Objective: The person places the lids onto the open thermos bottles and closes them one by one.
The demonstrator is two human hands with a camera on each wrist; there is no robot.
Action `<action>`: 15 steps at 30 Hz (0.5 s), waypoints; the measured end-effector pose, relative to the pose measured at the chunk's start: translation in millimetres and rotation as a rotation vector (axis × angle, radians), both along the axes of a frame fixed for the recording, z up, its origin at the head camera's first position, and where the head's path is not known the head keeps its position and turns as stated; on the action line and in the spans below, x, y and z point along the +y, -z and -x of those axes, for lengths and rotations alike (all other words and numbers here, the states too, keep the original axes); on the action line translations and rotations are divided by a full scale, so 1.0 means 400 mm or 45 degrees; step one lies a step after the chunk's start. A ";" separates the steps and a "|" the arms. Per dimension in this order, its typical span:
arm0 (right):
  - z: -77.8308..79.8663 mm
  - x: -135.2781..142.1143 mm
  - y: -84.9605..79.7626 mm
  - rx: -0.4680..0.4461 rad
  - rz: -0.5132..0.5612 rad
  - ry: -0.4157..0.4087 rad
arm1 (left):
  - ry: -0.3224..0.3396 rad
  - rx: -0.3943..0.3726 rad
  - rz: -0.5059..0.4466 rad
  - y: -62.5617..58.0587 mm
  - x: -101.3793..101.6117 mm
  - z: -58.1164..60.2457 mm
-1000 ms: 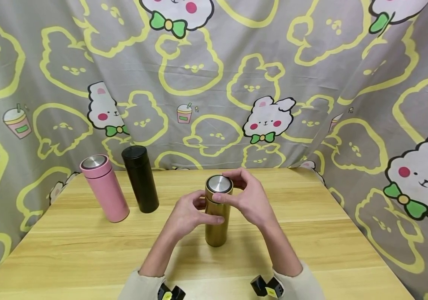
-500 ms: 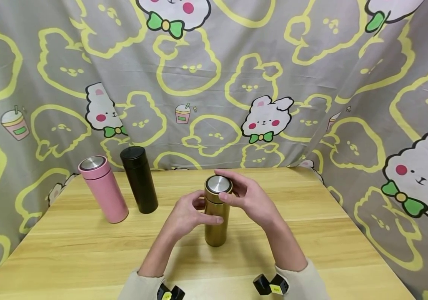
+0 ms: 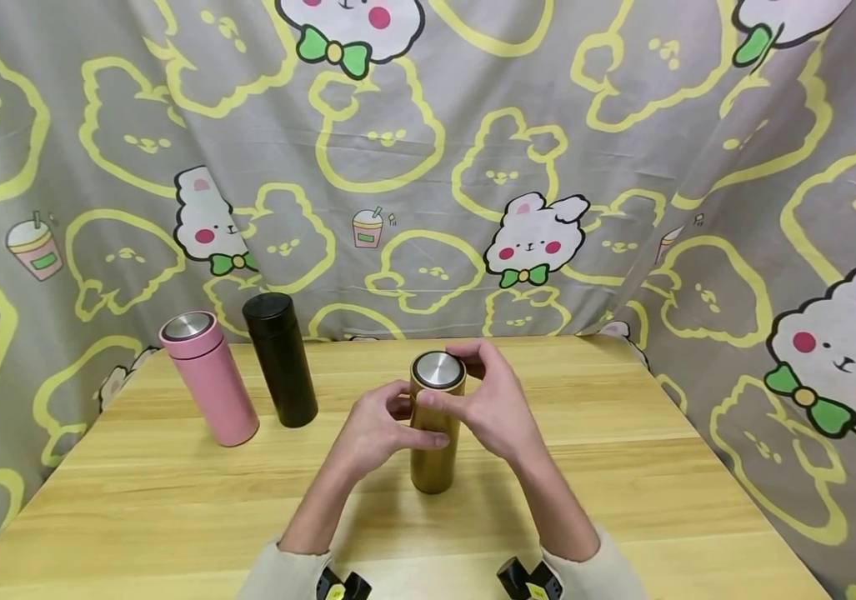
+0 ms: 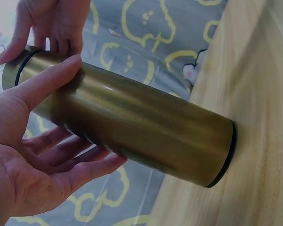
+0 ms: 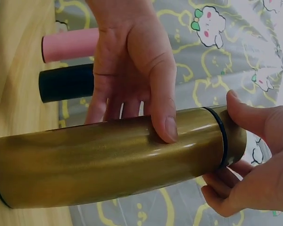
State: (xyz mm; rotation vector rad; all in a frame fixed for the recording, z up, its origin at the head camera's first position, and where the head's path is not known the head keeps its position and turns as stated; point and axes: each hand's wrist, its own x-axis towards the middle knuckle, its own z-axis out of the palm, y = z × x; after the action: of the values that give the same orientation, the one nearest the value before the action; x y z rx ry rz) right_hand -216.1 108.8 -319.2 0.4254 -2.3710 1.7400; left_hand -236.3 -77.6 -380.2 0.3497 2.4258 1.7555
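A gold thermos flask (image 3: 433, 467) stands upright on the wooden table, its lid (image 3: 438, 369) topped by a silver disc. My left hand (image 3: 375, 429) grips the flask's body from the left, thumb across the front and fingers behind. My right hand (image 3: 491, 404) holds the lid at the top, with the thumb on its near side and the fingers round the far side. In the left wrist view a dark ring (image 4: 26, 66) runs between lid and body. The right wrist view shows the right thumb (image 5: 247, 115) and curled fingers on either side of the lid.
To the left on the table (image 3: 172, 517) stand a pink thermos flask (image 3: 216, 392) with a silver-topped lid and a black thermos flask (image 3: 283, 367) beside it. A grey patterned curtain (image 3: 412, 150) hangs behind the table and along its sides.
My right hand turned back and forth at the lid: its thumb slid right half a second ago and now sits further left. The left hand and the flask stayed in place.
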 end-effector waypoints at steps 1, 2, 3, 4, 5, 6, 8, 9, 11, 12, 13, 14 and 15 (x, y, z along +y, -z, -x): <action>-0.001 0.000 0.000 -0.009 -0.005 -0.001 | 0.006 0.003 0.000 0.000 0.000 0.000; -0.001 0.001 -0.001 -0.022 -0.004 -0.011 | 0.015 0.006 0.002 0.000 0.000 0.000; -0.001 0.003 -0.002 -0.040 0.006 -0.034 | 0.024 0.009 0.004 -0.001 0.000 0.000; -0.001 0.005 -0.004 -0.063 0.021 -0.061 | 0.032 0.012 0.006 -0.001 -0.001 0.000; 0.000 0.008 -0.007 -0.082 0.037 -0.095 | 0.040 0.015 0.010 -0.002 -0.001 0.000; 0.001 0.011 -0.008 -0.095 0.055 -0.138 | 0.045 0.017 0.014 -0.002 -0.002 0.000; 0.003 0.017 -0.011 -0.116 0.094 -0.220 | 0.051 0.018 0.023 -0.004 -0.003 0.000; 0.004 0.020 -0.012 -0.122 0.110 -0.259 | 0.052 0.018 0.028 -0.004 -0.003 0.000; 0.006 0.025 -0.013 -0.117 0.114 -0.321 | 0.047 0.015 0.036 -0.004 -0.004 -0.001; 0.007 0.026 -0.013 -0.110 0.106 -0.343 | 0.044 0.013 0.037 -0.004 -0.004 -0.001; 0.008 0.027 -0.012 -0.103 0.096 -0.352 | 0.040 0.010 0.037 -0.004 -0.005 -0.001; 0.009 0.028 -0.011 -0.092 0.082 -0.356 | 0.036 0.009 0.037 -0.004 -0.005 -0.001; 0.010 0.028 -0.010 -0.084 0.068 -0.353 | 0.031 0.009 0.038 -0.003 -0.005 -0.001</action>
State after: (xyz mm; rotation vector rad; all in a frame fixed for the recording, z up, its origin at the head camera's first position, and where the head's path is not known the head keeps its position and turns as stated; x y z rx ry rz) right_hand -220.1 120.0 -315.1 0.7299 -2.3988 1.9553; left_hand -235.8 -79.7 -379.0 0.3811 2.4387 1.7094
